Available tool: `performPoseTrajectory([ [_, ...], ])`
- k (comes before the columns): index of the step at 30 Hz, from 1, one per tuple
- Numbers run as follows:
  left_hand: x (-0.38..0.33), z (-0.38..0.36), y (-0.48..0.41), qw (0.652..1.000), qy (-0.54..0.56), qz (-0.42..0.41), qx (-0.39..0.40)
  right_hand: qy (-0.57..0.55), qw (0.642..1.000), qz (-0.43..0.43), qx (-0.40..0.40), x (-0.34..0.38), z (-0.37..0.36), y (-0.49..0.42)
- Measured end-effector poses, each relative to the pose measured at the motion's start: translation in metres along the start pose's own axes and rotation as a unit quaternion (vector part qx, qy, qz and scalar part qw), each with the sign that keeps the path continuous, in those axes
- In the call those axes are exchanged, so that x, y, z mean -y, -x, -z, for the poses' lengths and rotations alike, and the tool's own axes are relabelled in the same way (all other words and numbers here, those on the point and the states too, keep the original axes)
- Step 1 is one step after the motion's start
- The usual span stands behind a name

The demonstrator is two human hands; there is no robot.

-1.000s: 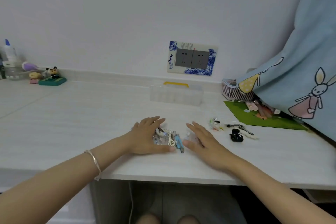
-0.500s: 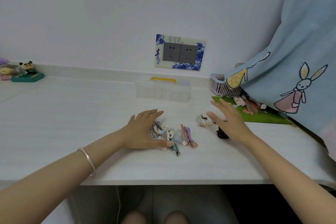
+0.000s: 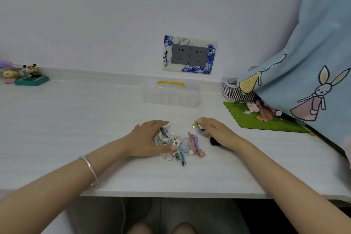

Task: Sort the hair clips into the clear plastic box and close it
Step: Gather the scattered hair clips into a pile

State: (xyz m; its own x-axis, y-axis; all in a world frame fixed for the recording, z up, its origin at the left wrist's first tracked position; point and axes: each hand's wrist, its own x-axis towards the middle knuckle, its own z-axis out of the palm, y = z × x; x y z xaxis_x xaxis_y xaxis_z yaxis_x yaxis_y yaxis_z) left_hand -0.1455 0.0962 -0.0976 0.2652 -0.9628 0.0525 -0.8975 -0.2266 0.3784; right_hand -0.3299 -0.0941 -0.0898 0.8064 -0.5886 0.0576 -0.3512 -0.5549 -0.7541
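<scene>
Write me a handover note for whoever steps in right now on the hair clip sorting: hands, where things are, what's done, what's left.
Left hand: open, palm down, fingers resting on the pile of hair clips at the front middle of the desk.
Right hand: open, lying over a few stray clips just right of the pile.
Clear plastic box: at the back of the desk, apart from both hands; looks shut.
Done: no clip visibly boxed.
Left: gather the clips, open the box, sort them in, close it.
</scene>
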Motion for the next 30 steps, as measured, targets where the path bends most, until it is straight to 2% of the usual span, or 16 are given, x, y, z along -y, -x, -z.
performPoseTrajectory([
  [6,-0.003,0.002,-0.003,1.000,0.018,-0.007,0.002,-0.049,0.996,0.015,0.074,0.032,-0.028,-0.011],
  [8,-0.005,0.003,-0.001,0.999,0.029,-0.017,0.007,-0.079,0.994,0.018,0.076,0.038,-0.032,-0.010],
  [13,-0.005,0.013,0.002,0.995,0.100,-0.011,-0.002,-0.178,0.982,0.027,-0.052,0.034,-0.017,0.014],
  [16,-0.011,0.017,-0.006,0.983,0.181,-0.007,-0.002,-0.196,0.978,0.012,-0.072,0.026,-0.013,0.044],
  [18,-0.015,0.016,-0.014,0.981,0.194,-0.008,0.008,-0.157,0.986,0.014,-0.057,0.025,-0.021,0.059],
  [22,-0.023,0.009,-0.028,0.981,0.188,-0.011,0.038,0.007,1.000,0.007,-0.018,0.028,-0.042,0.063],
  [26,-0.022,0.005,-0.027,0.979,0.202,-0.016,0.038,0.057,0.998,0.018,0.001,0.041,-0.055,0.058],
  [30,-0.013,0.003,-0.013,0.980,0.198,-0.006,0.007,0.078,0.996,0.031,0.020,0.049,-0.063,0.055],
])
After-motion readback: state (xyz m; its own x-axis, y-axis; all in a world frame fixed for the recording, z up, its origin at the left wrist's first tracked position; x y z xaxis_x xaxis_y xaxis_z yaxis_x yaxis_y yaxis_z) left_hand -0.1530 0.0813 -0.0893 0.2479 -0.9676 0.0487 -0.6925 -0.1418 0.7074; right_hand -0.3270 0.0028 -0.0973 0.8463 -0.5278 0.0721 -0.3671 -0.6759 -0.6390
